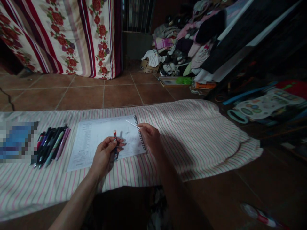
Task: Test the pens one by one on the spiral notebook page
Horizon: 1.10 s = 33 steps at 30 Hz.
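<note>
one pen (114,134), red and white at its upper end and darker below, is gripped in the left hand (106,152). the thumb and fingers close around its middle, with some fingertips showing on the far side. the pen points roughly up and down in the view, above a notebook page (100,131) with printed lines along its left part. the right hand (151,137) pinches the near end of a thin white stick (131,123) between thumb and fingertips, the other fingers curled in. the stick slants up to the left over the page's top right corner, well apart from the pen. this hand is by the page's black coil (142,140); whether it touches it, i cannot tell.

the notebook lies on a striped cloth (196,137) with pink and grey lines. just left of the page, a row of pens (51,146) lies side by side, mostly dark, with a pale green one and a pink one at the right end. farther left, something blue (18,140) is blurred into squares.

beyond the cloth are brown floor tiles (83,94), a flowered curtain (79,35), a heap of clothes (182,48) and a cardboard box (150,68). a toy (263,105) sits at the right.
</note>
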Each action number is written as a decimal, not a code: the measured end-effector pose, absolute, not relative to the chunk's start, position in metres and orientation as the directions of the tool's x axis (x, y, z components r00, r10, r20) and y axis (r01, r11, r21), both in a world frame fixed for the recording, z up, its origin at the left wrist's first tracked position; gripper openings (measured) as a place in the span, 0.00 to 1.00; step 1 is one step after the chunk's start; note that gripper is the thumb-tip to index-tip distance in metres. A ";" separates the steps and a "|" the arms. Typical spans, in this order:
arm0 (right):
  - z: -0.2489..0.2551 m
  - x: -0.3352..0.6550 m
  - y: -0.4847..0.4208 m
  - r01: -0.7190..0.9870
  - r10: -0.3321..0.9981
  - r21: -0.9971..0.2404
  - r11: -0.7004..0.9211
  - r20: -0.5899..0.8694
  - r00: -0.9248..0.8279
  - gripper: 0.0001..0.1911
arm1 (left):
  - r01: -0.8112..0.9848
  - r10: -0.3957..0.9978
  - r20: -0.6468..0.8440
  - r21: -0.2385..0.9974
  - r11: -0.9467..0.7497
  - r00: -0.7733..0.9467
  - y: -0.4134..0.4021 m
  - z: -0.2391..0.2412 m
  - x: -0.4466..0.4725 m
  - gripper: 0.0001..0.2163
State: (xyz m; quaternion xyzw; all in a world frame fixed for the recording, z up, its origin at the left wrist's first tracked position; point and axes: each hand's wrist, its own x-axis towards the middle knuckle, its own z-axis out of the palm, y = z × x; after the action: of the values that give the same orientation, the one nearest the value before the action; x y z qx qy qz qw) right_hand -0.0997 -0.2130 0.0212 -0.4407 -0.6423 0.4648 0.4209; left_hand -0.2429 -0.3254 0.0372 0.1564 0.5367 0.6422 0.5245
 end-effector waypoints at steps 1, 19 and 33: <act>0.021 -0.100 -0.213 0.113 0.962 -0.987 0.116 0.083 -0.262 0.11 | -0.482 0.842 -0.345 0.868 0.118 -0.414 -0.326 0.037 -0.244 0.11; 0.043 -0.097 -0.215 -0.282 0.987 -0.958 -0.041 0.004 -0.159 0.13 | 0.170 0.903 -0.026 0.979 0.109 -0.428 -0.328 0.026 -0.254 0.12; 0.044 -0.096 -0.218 0.020 0.974 -0.989 0.143 0.137 -0.179 0.12 | 0.192 0.884 -0.022 0.973 0.125 -0.467 -0.330 0.022 -0.248 0.11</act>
State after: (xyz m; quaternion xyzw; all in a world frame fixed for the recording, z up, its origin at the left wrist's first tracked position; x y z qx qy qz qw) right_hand -0.0959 -0.2180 0.0444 -0.4250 -0.5848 0.4977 0.4793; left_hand -0.2483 -0.3299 0.0217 0.3986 0.6747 0.5276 0.3279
